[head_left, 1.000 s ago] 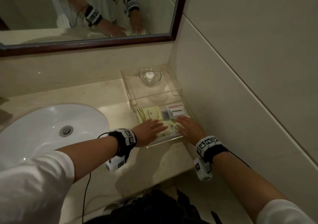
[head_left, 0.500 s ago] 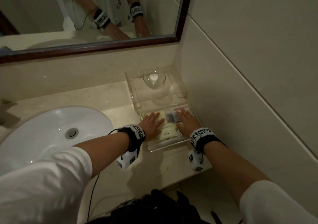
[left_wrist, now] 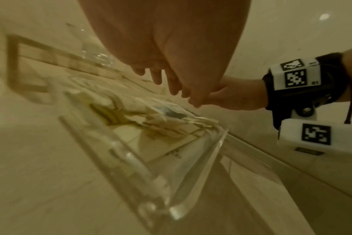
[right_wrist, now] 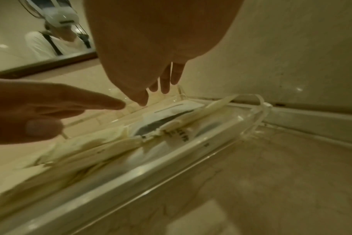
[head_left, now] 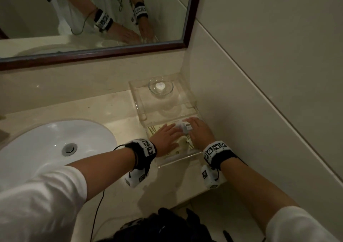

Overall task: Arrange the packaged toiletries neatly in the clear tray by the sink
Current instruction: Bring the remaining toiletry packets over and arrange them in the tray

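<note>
A clear tray (head_left: 178, 161) stands in the counter corner, right of the sink. Cream and white toiletry packets (head_left: 182, 141) lie overlapping in its lower section. My left hand (head_left: 167, 135) lies flat on the left packets with its fingers straight. My right hand (head_left: 199, 130) lies flat on the right ones, its fingers reaching the back of the section. A small white packet (head_left: 183, 127) shows between the two hands. In the right wrist view a white packet with a dark print (right_wrist: 167, 120) lies on the cream packets, behind the tray's front wall (right_wrist: 151, 167). The left wrist view shows crumpled packet edges (left_wrist: 161, 120).
A glass bowl (head_left: 160, 87) holding a small white piece sits on the tray's raised back shelf. The white sink (head_left: 46, 148) is at the left, the mirror (head_left: 92, 18) above it. The tiled wall (head_left: 241, 111) runs close along the tray's right side.
Both hands have slid from the tray's front edge toward its back, over the packets. The small white packet now shows between them.
</note>
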{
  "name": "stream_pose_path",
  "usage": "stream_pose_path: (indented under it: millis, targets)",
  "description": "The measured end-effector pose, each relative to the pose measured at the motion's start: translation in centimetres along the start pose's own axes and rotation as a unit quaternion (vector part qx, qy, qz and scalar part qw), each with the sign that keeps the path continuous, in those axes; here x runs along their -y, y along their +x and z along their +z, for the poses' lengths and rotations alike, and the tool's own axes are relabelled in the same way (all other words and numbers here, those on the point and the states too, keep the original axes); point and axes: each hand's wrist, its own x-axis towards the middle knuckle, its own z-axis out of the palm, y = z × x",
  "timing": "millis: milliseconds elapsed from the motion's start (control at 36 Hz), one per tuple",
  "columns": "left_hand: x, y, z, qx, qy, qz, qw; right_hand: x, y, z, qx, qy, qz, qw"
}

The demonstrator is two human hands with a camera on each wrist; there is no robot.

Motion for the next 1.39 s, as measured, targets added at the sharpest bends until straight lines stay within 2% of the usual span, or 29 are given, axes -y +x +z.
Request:
stream_pose_path:
  millis: [56, 139, 333, 417, 528, 694, 750, 806, 889, 972, 1028, 1083, 1167, 1389]
  targets:
    - [-0.7, 0.3, -0.3, 0.035, 0.025, 0.004, 0.999, 0.3, -0.8, -0.1, -0.008, 0.011, -0.01, 1.0]
    - [-1.0, 0.4, -0.4, 0.083, 0.051, -0.025, 0.995, 0.2, -1.8, 0.1, 0.01, -0.004, -0.003, 1.0]
    - [-0.9, 0.0, 0.5, 0.132, 0.067, -0.05, 0.988, -0.3, -4.3, 1.3, 0.054, 0.003, 0.072, 0.996]
    - [-1.1, -0.3, 0.8, 0.129, 0.074, -0.044, 0.988, -0.5, -5.0, 1.8, 0.086, -0.031, 0.098, 0.991]
    - [-0.4, -0.6, 1.2, 0.118, 0.072, -0.014, 0.99, -0.8, -5.4, 1.8, 0.116, -0.041, 0.098, 0.988]
    - [0.7, -0.7, 1.5, 0.115, 0.071, 0.032, 0.99, -0.8, -5.7, 1.5, 0.097, -0.017, 0.092, 0.991]
    - [0.9, -0.7, 1.6, 0.105, 0.055, 0.032, 0.992, -0.7, -5.9, 1.2, 0.109, -0.034, 0.073, 0.991]
    - [1.0, -0.8, 1.5, 0.085, 0.039, 0.023, 0.995, -0.7, -6.0, 1.1, 0.118, -0.052, 0.054, 0.99]
    - [1.6, -0.9, 1.3, 0.038, 0.005, -0.019, 0.999, -0.5, -5.6, 1.2, 0.07, -0.025, 0.053, 0.996]
    - [2.7, -1.3, 1.0, -0.017, -0.038, -0.059, 0.997, 0.3, -5.1, 1.1, 0.036, 0.0, -0.016, 0.999]
    - [3.4, -1.8, 1.0, -0.019, -0.038, -0.067, 0.997, 1.2, -4.9, 1.0, 0.05, 0.021, -0.06, 0.997]
    - [4.0, -2.3, 0.9, -0.005, -0.032, -0.071, 0.997, 2.0, -4.8, 1.2, 0.094, 0.028, -0.085, 0.992]
    - [4.6, -2.7, 1.0, -0.017, -0.026, -0.076, 0.997, 3.1, -5.1, 1.4, 0.133, 0.028, -0.084, 0.987]
    - [4.5, -2.8, 1.2, -0.022, -0.015, -0.099, 0.995, 3.7, -6.1, 1.9, 0.115, 0.017, -0.096, 0.989]
